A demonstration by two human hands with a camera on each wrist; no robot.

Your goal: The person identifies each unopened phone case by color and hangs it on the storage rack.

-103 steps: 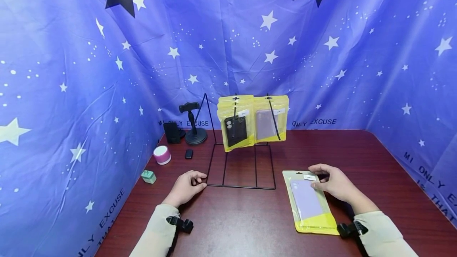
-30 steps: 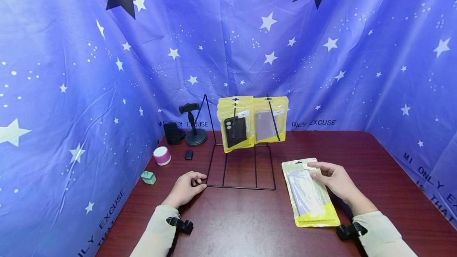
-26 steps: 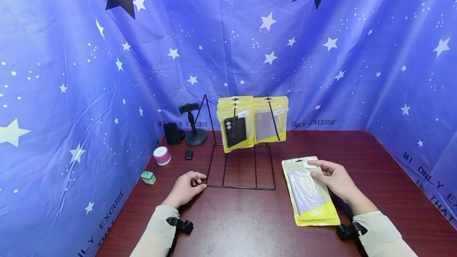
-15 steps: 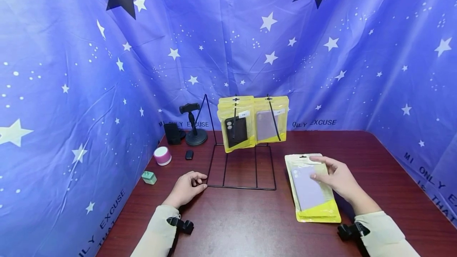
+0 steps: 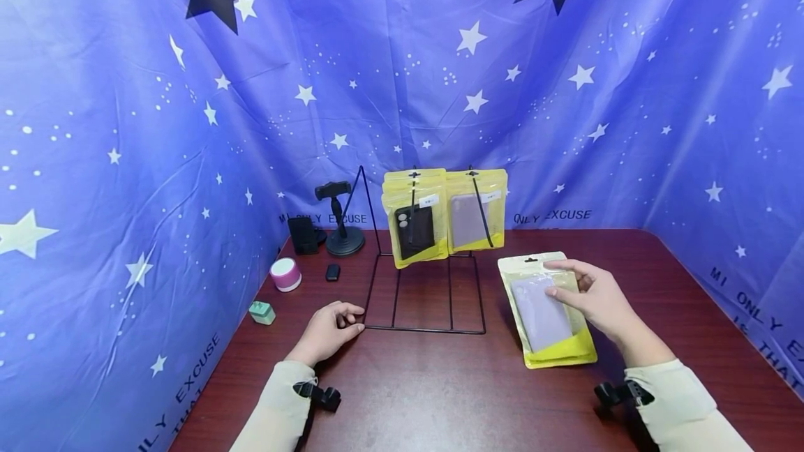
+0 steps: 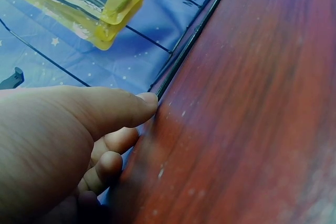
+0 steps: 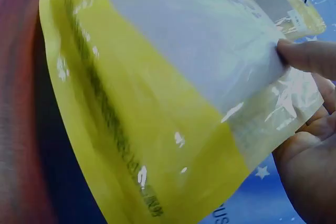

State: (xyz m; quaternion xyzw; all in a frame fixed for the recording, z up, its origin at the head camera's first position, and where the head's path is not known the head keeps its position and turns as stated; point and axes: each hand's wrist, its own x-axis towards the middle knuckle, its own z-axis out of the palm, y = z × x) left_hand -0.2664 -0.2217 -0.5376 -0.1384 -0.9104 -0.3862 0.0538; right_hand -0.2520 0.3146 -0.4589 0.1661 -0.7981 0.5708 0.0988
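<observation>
My right hand [image 5: 597,302] pinches a yellow-and-clear pouch [image 5: 568,351] by its upper right side, thumb in front and fingers behind. Inside it shows a flat light-purple phone case [image 5: 541,316]. The pouch tilts, its top end raised over the table; the right wrist view shows its yellow bottom [image 7: 152,129] lifted off the wood. My left hand [image 5: 326,330] holds the front left corner of a black wire display rack [image 5: 427,330], thumb on the wire [image 6: 181,56]. From the rack's hooks hang pouches with a black phone case [image 5: 411,246] and a purple phone case [image 5: 465,222].
Left of the rack stand a black phone stand [image 5: 344,239] and a dark upright block [image 5: 303,236]. Nearer lie a small black object [image 5: 333,272], a pink-and-white round container [image 5: 285,275] and a green-and-white cube [image 5: 262,312]. Starry blue cloth [image 5: 402,89] surrounds the table.
My right hand has raised the pouch from flat on the table and carried it farther away from me, its top end tipping up. My left hand has stayed at the rack's corner.
</observation>
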